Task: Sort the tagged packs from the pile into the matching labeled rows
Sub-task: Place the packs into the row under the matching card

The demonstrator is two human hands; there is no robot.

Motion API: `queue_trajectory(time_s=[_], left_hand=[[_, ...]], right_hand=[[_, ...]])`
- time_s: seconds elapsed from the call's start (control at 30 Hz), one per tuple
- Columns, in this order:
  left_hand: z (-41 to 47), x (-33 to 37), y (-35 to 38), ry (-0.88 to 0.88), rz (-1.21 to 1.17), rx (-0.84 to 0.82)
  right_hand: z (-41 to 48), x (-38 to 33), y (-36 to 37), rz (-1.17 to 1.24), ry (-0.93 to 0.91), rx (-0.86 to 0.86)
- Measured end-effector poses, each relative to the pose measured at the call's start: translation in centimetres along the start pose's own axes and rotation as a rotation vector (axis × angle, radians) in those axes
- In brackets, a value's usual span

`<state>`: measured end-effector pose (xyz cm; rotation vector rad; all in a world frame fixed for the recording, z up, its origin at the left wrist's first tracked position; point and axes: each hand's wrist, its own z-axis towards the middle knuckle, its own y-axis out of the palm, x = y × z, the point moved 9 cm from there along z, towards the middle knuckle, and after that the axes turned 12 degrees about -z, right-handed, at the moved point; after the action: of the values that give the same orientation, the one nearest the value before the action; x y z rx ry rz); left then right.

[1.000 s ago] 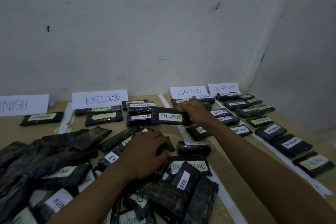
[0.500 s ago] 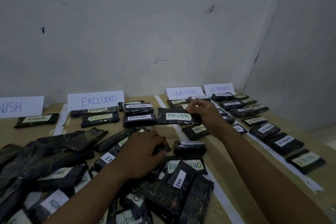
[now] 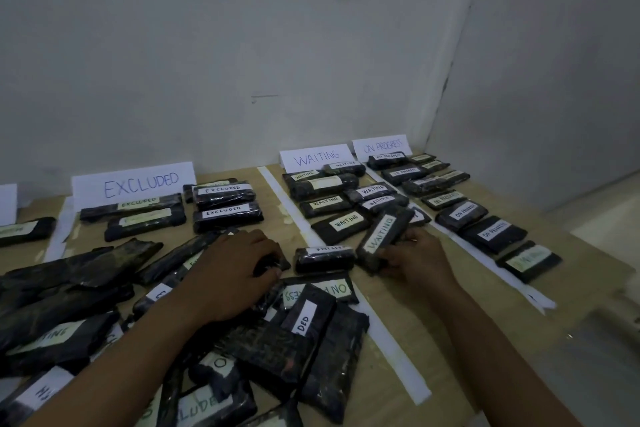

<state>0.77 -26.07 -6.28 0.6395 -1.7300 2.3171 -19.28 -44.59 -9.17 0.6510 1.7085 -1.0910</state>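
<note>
Black WAITING pack [image 3: 382, 241] is sitting pinched in my right hand [image 3: 417, 260], centre right, while my left hand [image 3: 235, 270] is clutching a pile pack [image 3: 277, 261].

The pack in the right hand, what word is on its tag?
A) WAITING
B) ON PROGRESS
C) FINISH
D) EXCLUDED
A: the white tag on the pack that the right hand grips reads WAITING.
</note>
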Motion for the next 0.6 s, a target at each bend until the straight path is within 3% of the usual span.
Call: queue_trajectory(time_s=[0.2,0.6], left_hand=[[0.0,-1.3,-0.2,-0.023,0.016,0.027],[-0.1,-1.3,-0.1,-0.020,0.025,0.014]], right_hand=[[-0.2,-1.3,2.5,0.013,-0.041,-0.079],[-0.8,-1.0,0.0,-0.497,-0.142,0.156]])
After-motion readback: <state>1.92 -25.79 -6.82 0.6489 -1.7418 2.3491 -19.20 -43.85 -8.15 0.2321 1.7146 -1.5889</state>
